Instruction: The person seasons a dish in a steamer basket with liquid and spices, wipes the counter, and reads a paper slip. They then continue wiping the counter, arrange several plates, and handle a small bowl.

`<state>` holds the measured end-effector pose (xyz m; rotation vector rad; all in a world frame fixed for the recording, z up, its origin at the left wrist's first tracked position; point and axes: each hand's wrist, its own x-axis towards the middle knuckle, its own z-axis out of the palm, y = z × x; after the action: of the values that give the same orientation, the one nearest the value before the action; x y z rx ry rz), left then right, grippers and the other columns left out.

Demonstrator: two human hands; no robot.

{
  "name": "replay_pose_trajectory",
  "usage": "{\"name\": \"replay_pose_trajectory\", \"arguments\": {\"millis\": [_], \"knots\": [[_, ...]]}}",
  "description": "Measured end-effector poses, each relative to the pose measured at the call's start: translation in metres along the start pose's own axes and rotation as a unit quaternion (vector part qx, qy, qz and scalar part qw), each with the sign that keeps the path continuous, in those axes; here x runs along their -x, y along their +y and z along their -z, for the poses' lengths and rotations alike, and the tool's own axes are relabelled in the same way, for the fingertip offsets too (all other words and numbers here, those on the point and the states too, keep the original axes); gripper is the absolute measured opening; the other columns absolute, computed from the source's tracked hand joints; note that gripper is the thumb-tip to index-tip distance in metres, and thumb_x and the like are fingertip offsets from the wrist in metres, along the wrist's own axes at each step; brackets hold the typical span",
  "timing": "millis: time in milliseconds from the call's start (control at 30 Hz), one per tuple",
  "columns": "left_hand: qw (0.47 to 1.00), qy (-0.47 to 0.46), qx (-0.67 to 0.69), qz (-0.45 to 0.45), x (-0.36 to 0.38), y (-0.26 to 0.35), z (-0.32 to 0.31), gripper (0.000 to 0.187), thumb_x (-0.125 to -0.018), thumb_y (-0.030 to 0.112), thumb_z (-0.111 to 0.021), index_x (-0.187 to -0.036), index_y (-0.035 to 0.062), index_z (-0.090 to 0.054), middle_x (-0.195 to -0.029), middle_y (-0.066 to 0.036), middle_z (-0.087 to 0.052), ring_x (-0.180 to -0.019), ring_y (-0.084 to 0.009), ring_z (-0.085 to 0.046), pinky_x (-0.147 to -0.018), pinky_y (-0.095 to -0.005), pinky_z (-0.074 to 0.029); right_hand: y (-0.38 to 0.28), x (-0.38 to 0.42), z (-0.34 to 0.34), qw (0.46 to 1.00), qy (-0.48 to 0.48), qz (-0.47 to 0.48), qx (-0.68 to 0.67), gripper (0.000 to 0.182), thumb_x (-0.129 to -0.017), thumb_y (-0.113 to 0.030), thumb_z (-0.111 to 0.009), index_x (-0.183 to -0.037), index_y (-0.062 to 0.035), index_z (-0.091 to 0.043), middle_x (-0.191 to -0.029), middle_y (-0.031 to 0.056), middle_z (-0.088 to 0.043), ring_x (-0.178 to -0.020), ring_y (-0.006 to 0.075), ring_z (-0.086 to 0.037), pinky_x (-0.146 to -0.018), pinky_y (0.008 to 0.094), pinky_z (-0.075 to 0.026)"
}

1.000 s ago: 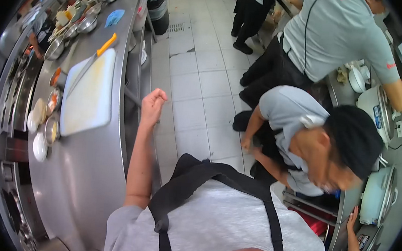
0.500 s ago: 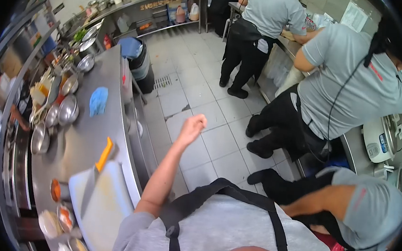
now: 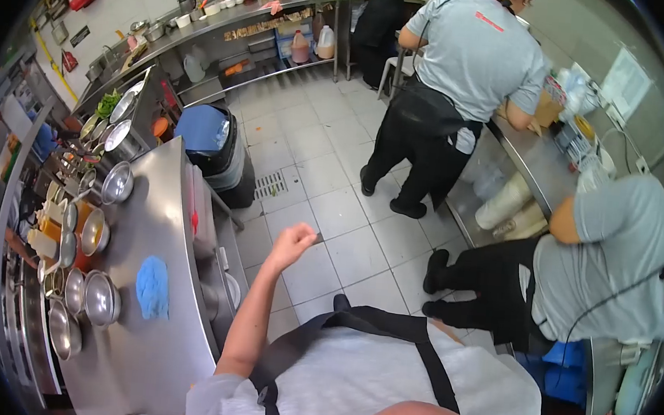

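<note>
My left hand is held out in front of me above the tiled floor, its fingers curled into a loose fist. Nothing shows in it and it touches nothing. Left of it runs a steel counter with a crumpled blue cloth on top. Metal bowls stand along the counter's far left side. My right hand is out of view.
A lidded bin stands beyond the counter's end, near a floor drain. Two people in grey shirts stand at the right-hand worktop. Another person is at the back. Shelving lines the back wall.
The view has moved forward along the counter: the cloth and bowls sit lower, the cutting board and knife have nearly left the frame. My left hand stays closed, slightly lower and further left.
</note>
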<state>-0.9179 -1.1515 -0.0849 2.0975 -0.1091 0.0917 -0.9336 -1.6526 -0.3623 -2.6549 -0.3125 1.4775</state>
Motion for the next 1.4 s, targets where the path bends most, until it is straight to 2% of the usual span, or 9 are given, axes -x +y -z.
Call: {"name": "replay_pose_trajectory", "arguments": {"millis": [200, 433, 567, 600, 633, 733, 1033, 1267, 1400], "knots": [[0.925, 0.349, 0.122, 0.09, -0.032, -0.033, 0.117, 0.009, -0.076, 0.0, -0.057, -0.079, 0.0081, -0.056, -0.056, 0.011, -0.032, -0.05, -0.0002, -0.03, -0.044, -0.0182, -0.023, -0.178, -0.095, 0.27, 0.947, 0.266, 0.169, -0.057, 0.032, -0.076, -0.033, -0.056, -0.091, -0.006, -0.064, -0.09, 0.0182, -0.063, -0.086, 0.0343, -0.06, -0.075, 0.0407, -0.048], [0.837, 0.519, 0.155, 0.074, -0.068, -0.125, 0.258, 0.024, -0.072, -0.012, -0.045, -0.083, 0.0063, -0.056, -0.06, 0.009, -0.032, -0.051, -0.0005, -0.027, -0.045, -0.0164, -0.022, -0.323, -0.165, 0.408, 0.921, 0.292, 0.226, -0.126, 0.023, -0.077, -0.022, -0.059, -0.093, -0.0057, -0.062, -0.088, 0.014, -0.065, -0.085, 0.0245, -0.063, -0.075, 0.0356, -0.049], [0.846, 0.502, 0.148, 0.101, -0.15, -0.164, 0.313, 0.025, -0.071, -0.011, -0.045, -0.085, 0.0059, -0.056, -0.06, 0.009, -0.031, -0.051, -0.001, -0.027, -0.046, -0.0169, -0.023, -0.298, -0.254, 0.382, 0.96, 0.204, 0.178, -0.075, 0.02, -0.078, -0.025, -0.058, -0.084, -0.0069, -0.062, -0.072, 0.0114, -0.063, -0.065, 0.0226, -0.061, -0.061, 0.0372, -0.049], [0.87, 0.462, 0.146, 0.09, -0.176, -0.18, 0.32, 0.025, -0.069, -0.011, -0.045, -0.085, 0.0054, -0.056, -0.06, 0.009, -0.031, -0.051, -0.0012, -0.028, -0.046, -0.0169, -0.024, -0.275, -0.279, 0.362, 0.925, 0.269, 0.251, 0.089, 0.024, -0.078, -0.03, -0.057, -0.081, -0.0074, -0.063, -0.063, 0.0091, -0.06, -0.054, 0.0197, -0.057, -0.054, 0.0352, -0.048], [0.892, 0.423, 0.144, 0.076, -0.207, -0.18, 0.327, 0.025, -0.068, -0.011, -0.046, -0.084, 0.005, -0.056, -0.06, 0.009, -0.032, -0.052, -0.0014, -0.029, -0.047, -0.0169, -0.025, -0.268, -0.279, 0.362, 0.987, 0.08, 0.137, -0.036, 0.028, -0.079, -0.035, -0.055, -0.08, -0.0088, -0.063, -0.064, 0.0091, -0.061, -0.059, 0.0206, -0.059, -0.056, 0.0363, -0.048], [0.949, 0.273, 0.107, 0.118, -0.292, -0.167, 0.327, 0.027, -0.064, -0.009, -0.047, -0.084, 0.0069, -0.057, -0.064, 0.007, -0.035, -0.055, -0.004, -0.033, -0.05, -0.0181, -0.029, -0.248, -0.285, 0.342, 0.99, 0.012, 0.101, 0.102, 0.035, -0.075, -0.04, -0.053, -0.076, -0.0079, -0.067, -0.08, 0.0152, -0.065, -0.077, 0.0306, -0.061, -0.074, 0.0447, -0.046], [0.993, 0.014, 0.114, 0.022, -0.519, -0.205, 0.313, 0.013, -0.08, 0.005, -0.051, -0.09, 0.0067, -0.059, -0.056, 0.004, -0.037, -0.051, -0.0053, -0.034, -0.046, -0.0225, -0.031, -0.309, -0.374, 0.504, 0.998, 0.03, 0.048, 0.036, 0.033, -0.078, -0.038, -0.053, -0.078, -0.0079, -0.066, -0.077, 0.0117, -0.065, -0.074, 0.026, -0.061, -0.069, 0.0414, -0.046], [0.97, 0.183, 0.156, 0.033, -0.634, -0.258, 0.422, 0.018, -0.091, 0.018, -0.046, -0.094, 0.0077, -0.06, -0.059, 0.007, -0.039, -0.05, -0.004, -0.034, -0.047, -0.021, -0.032, -0.4, -0.554, 0.677, 0.933, 0.117, 0.233, 0.247, 0.031, -0.08, -0.036, -0.054, -0.08, -0.008, -0.065, -0.075, 0.0089, -0.064, -0.071, 0.0224, -0.062, -0.065, 0.0389, -0.047], [0.918, 0.34, 0.161, 0.122, -0.647, -0.304, 0.512, 0.018, -0.092, 0.02, -0.045, -0.096, 0.0091, -0.059, -0.058, 0.008, -0.032, -0.049, -0.0015, -0.031, -0.046, -0.0195, -0.034, -0.497, -0.597, 0.825, 0.961, 0.17, 0.217, 0.031, 0.027, -0.083, -0.034, -0.054, -0.08, -0.0088, -0.062, -0.071, 0.0037, -0.062, -0.068, 0.0165, -0.059, -0.06, 0.0359, -0.047]]}}
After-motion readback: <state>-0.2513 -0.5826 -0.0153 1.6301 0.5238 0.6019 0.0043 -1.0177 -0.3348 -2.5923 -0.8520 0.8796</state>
